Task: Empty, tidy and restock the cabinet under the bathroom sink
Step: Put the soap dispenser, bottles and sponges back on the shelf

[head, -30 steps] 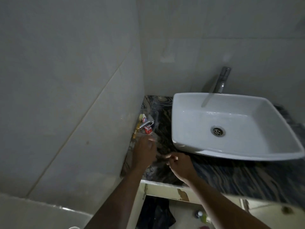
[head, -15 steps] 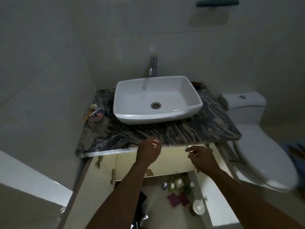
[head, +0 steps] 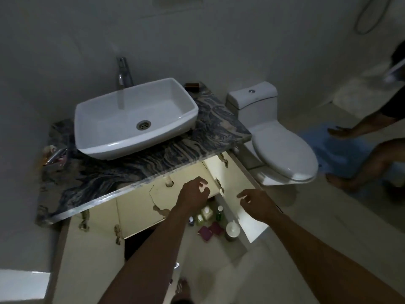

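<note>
Emptying step, we judge — left hand (head: 192, 194) and right hand (head: 256, 205) hover empty, fingers loosely apart, over bottles (head: 207, 213) by the cabinet (head: 135, 209) — next needs a low reach

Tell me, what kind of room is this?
A bathroom, almost surely: a white rectangular ceramic basin sits on a dark veined stone counter, with a white toilet, lid down, right beside it.

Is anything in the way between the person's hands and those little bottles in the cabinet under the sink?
Nothing visible is. The cabinet door stands swung open, and the bottles sit in plain view below the left hand and the right hand, which both hover empty above them.
</note>
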Tool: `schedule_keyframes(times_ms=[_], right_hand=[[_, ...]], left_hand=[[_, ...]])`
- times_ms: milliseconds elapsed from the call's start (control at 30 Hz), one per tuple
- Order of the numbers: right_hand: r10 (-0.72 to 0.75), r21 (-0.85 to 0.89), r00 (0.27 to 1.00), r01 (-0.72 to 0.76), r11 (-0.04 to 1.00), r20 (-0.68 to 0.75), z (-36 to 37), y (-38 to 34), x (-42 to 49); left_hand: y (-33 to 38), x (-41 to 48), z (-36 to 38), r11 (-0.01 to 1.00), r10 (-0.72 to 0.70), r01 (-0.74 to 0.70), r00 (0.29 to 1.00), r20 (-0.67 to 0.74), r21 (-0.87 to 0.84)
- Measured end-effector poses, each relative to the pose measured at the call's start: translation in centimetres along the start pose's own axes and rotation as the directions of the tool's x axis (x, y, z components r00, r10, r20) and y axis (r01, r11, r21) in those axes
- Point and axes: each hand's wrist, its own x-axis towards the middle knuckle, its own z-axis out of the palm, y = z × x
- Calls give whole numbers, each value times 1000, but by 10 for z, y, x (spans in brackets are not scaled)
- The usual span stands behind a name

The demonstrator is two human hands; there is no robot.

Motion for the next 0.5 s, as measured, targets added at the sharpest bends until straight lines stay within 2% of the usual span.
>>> schedule_keyframes(times_ms=[300,500], right_hand=[[203,8,979,-203,979,22,53,18,4],[235,-49,972,-233,971,26,114,52,40]], left_hand=[[-53,25,35,995,-22,2,975,220,95],[-114,58,80,989,-31,-11,958,284,145]])
